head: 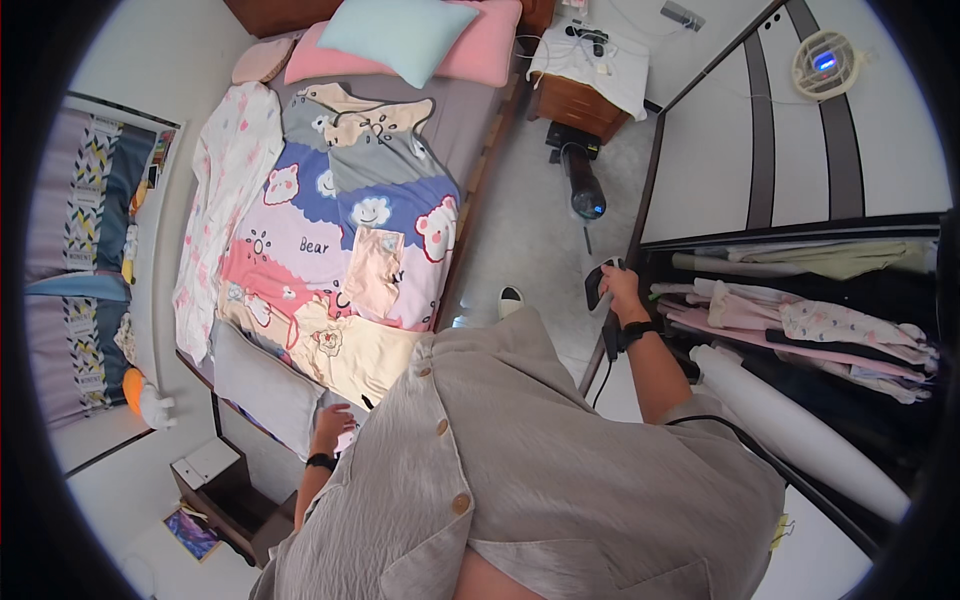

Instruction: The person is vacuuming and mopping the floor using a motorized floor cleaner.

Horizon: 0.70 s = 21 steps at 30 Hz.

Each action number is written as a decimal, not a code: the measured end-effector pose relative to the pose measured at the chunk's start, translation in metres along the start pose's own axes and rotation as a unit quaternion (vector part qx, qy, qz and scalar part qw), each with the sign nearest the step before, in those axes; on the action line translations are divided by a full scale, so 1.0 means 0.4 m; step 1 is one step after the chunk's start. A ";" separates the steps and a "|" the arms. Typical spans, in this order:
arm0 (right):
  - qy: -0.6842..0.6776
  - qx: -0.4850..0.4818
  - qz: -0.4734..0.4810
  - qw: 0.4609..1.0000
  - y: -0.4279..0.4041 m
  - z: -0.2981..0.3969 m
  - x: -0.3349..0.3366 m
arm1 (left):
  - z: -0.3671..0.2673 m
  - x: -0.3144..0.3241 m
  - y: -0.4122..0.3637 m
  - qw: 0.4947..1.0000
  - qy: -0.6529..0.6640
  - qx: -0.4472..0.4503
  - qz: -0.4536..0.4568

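My right hand [621,291] is closed around a dark handheld device [598,285], held over the floor beside the open wardrobe; what the device is I cannot tell. Near the bed's lower corner is my left hand [335,424], fingers apart, beside a grey pillow [264,380]; nothing shows in it. On the bed lie a patterned blanket [307,214], a cream garment [367,349] and a small pink garment [375,271]. A white patterned garment [234,180] stretches along the bed's left side.
A wooden nightstand [577,106] under a white cloth stands beyond the bed. A black machine with a lit display [585,184] is on the floor before it. Hanging clothes [825,322] fill the wardrobe at right. A small fan [825,65] is at upper right. Pillows [397,37] lie at the bed's head.
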State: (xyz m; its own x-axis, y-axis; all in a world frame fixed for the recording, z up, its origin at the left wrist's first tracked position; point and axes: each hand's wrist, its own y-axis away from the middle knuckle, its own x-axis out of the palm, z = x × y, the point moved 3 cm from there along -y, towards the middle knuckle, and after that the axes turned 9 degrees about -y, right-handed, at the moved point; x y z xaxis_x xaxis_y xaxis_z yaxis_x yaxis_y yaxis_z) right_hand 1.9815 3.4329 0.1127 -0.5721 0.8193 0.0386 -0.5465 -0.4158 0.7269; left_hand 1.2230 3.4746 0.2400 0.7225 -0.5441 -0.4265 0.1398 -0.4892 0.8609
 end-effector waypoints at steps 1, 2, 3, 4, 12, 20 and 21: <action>-0.004 0.003 0.002 1.000 0.001 0.010 0.018 | 0.014 0.002 0.018 0.999 0.026 -0.018 0.010; -0.029 0.015 0.014 0.999 0.004 0.017 0.035 | 0.020 0.004 0.026 1.000 0.009 -0.028 0.007; -0.055 0.026 0.026 0.998 0.010 0.019 0.049 | 0.026 0.008 0.037 0.999 -0.007 -0.037 0.006; -0.060 0.028 0.025 0.998 0.011 0.008 0.061 | 0.022 0.009 0.034 0.999 -0.017 -0.038 0.027; 0.003 -0.011 0.009 1.000 0.041 -0.055 0.085 | -0.130 -0.015 0.000 0.999 -0.037 0.017 0.004; 0.012 -0.093 -0.041 0.995 -0.089 -0.098 0.124 | -0.172 -0.090 -0.058 0.994 -0.089 0.060 0.032; 0.043 -0.092 -0.025 0.994 -0.087 -0.098 0.139 | -0.164 -0.106 -0.057 0.993 -0.094 0.063 0.029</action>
State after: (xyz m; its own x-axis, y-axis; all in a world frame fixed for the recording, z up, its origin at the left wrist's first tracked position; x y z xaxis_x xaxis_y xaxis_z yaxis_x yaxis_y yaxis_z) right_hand 1.9447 3.4775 0.0626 -0.5866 0.8077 -0.0593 -0.6745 -0.4467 0.5878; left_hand 1.2334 3.5536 0.2568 0.5867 -0.6850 -0.4319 0.0082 -0.5283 0.8490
